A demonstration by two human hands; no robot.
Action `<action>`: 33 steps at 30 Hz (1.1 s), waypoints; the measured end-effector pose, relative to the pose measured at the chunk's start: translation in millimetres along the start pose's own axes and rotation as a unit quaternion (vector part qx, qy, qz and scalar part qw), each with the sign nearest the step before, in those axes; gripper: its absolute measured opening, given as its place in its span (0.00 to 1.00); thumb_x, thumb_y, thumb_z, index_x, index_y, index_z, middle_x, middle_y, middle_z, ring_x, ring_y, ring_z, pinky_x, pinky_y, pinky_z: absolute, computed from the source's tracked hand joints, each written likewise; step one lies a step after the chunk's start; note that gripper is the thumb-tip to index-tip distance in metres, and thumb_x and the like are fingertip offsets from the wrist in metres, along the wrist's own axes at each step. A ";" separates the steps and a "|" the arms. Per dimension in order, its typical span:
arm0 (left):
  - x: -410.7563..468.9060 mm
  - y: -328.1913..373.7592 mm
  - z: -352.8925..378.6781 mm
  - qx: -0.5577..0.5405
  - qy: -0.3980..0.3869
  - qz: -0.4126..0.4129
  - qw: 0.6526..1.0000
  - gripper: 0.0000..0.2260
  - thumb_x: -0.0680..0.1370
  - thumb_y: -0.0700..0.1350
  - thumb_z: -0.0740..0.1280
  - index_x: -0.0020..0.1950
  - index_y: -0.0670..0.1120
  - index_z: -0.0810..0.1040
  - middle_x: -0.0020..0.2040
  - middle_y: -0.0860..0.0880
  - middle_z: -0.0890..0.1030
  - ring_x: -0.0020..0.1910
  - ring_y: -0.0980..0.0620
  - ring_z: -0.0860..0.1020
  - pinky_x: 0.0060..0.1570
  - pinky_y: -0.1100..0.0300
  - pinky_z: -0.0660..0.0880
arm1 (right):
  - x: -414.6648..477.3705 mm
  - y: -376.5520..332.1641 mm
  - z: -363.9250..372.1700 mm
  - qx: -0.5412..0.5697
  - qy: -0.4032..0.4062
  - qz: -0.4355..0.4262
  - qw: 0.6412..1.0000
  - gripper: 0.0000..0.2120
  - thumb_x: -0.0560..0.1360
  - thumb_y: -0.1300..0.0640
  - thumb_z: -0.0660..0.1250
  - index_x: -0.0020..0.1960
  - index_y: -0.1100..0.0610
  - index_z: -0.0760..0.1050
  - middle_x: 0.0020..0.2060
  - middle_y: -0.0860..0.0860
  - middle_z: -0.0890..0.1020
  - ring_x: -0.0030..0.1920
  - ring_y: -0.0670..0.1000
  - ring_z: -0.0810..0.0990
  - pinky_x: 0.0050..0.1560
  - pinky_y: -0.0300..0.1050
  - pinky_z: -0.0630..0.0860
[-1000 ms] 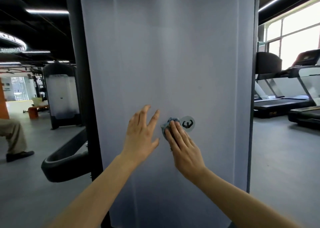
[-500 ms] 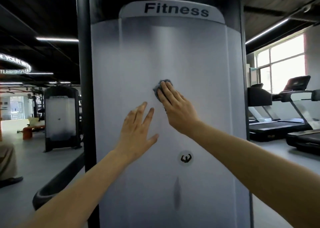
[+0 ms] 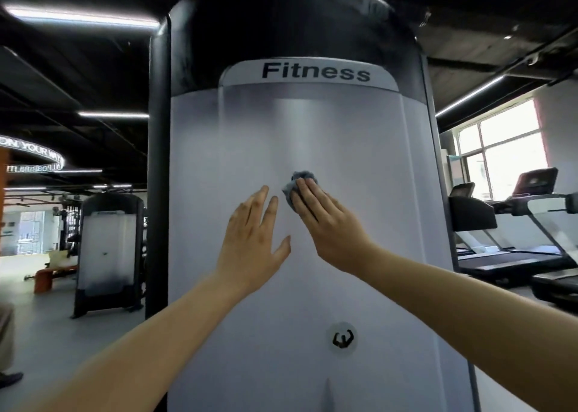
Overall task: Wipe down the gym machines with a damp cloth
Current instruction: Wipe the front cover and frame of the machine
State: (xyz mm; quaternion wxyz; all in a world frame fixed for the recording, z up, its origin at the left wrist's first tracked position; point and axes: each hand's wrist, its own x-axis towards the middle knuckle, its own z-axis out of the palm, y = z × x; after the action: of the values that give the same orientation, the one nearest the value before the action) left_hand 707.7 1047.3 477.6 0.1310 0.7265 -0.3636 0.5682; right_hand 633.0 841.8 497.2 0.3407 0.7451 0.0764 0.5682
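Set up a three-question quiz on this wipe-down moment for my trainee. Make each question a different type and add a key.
1. True or false: the left hand presses the cloth against the machine's white panel.
2. Multiple choice: the round muscle-logo sticker sits (A) above the cloth, (B) below both hands, (C) under the left palm.
3. Fill in: the label at the panel's top reads ____.

Key:
1. False. The right hand presses the cloth with straight fingers; the left hand is spread open beside it.
2. B.
3. Fitness.
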 end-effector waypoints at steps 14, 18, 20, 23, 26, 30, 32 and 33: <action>44.8 -1.7 26.7 0.012 0.124 0.025 0.992 0.31 0.84 0.57 0.62 0.83 0.41 0.66 0.85 0.42 0.61 0.83 0.41 0.62 0.82 0.40 0.58 | 120.0 64.5 -11.2 -0.022 0.041 0.083 0.995 0.30 0.81 0.60 0.52 0.83 0.65 0.60 0.82 0.64 0.63 0.83 0.64 0.59 0.82 0.56 0.58; 55.1 -0.5 24.7 0.012 0.113 0.030 0.993 0.32 0.83 0.58 0.62 0.83 0.42 0.66 0.85 0.42 0.60 0.83 0.40 0.62 0.82 0.39 0.57 | 158.1 79.7 -34.2 0.002 0.000 0.118 0.993 0.32 0.83 0.60 0.56 0.85 0.62 0.55 0.84 0.61 0.57 0.85 0.61 0.52 0.84 0.55 0.55; 54.5 -1.7 24.0 0.016 0.106 0.034 0.994 0.33 0.84 0.58 0.61 0.84 0.42 0.64 0.86 0.42 0.59 0.84 0.41 0.60 0.83 0.40 0.57 | 160.4 74.4 -38.8 0.010 -0.005 0.145 0.989 0.32 0.82 0.60 0.56 0.85 0.60 0.55 0.85 0.59 0.57 0.85 0.60 0.52 0.83 0.56 0.57; 50.0 -5.2 22.3 0.020 0.084 0.042 0.995 0.34 0.84 0.60 0.58 0.86 0.44 0.60 0.87 0.43 0.55 0.86 0.43 0.55 0.84 0.41 0.55 | 140.1 52.5 -35.8 0.029 -0.006 0.165 0.986 0.33 0.81 0.60 0.58 0.85 0.60 0.56 0.85 0.58 0.57 0.85 0.59 0.53 0.81 0.56 0.61; 45.7 -6.6 21.2 0.033 0.062 0.046 0.996 0.35 0.85 0.62 0.54 0.87 0.46 0.56 0.88 0.44 0.51 0.87 0.45 0.50 0.85 0.41 0.52 | 108.2 36.1 -27.8 0.021 0.000 0.141 0.990 0.33 0.80 0.61 0.59 0.84 0.61 0.60 0.83 0.59 0.61 0.84 0.60 0.58 0.81 0.56 0.64; 45.4 -2.0 20.2 0.031 0.041 0.029 0.998 0.36 0.84 0.65 0.49 0.88 0.47 0.52 0.88 0.45 0.47 0.87 0.46 0.45 0.85 0.42 0.47 | 79.9 34.4 -22.0 -0.016 0.009 0.088 0.996 0.33 0.78 0.62 0.57 0.83 0.63 0.62 0.82 0.61 0.63 0.83 0.62 0.61 0.81 0.53 0.61; 44.3 -0.4 21.8 0.022 0.048 0.027 0.998 0.36 0.84 0.65 0.49 0.88 0.47 0.53 0.88 0.45 0.47 0.87 0.46 0.46 0.85 0.41 0.48 | 75.2 34.0 -24.3 -0.022 0.014 0.082 0.996 0.33 0.77 0.64 0.59 0.82 0.64 0.63 0.81 0.61 0.65 0.82 0.62 0.63 0.79 0.52 0.64; 42.9 0.4 23.1 0.018 0.053 0.029 0.998 0.36 0.84 0.64 0.50 0.88 0.47 0.53 0.88 0.45 0.48 0.87 0.46 0.46 0.85 0.40 0.49 | 73.7 32.5 -25.4 -0.017 0.017 0.086 0.996 0.33 0.76 0.64 0.61 0.82 0.64 0.64 0.81 0.61 0.66 0.81 0.62 0.64 0.78 0.52 0.67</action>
State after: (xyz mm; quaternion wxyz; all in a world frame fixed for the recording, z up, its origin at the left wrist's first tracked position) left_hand 728.2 1016.9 509.6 0.1206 0.6871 -0.3667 0.6155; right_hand 626.6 864.9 578.2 0.3016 0.7335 0.0082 0.6090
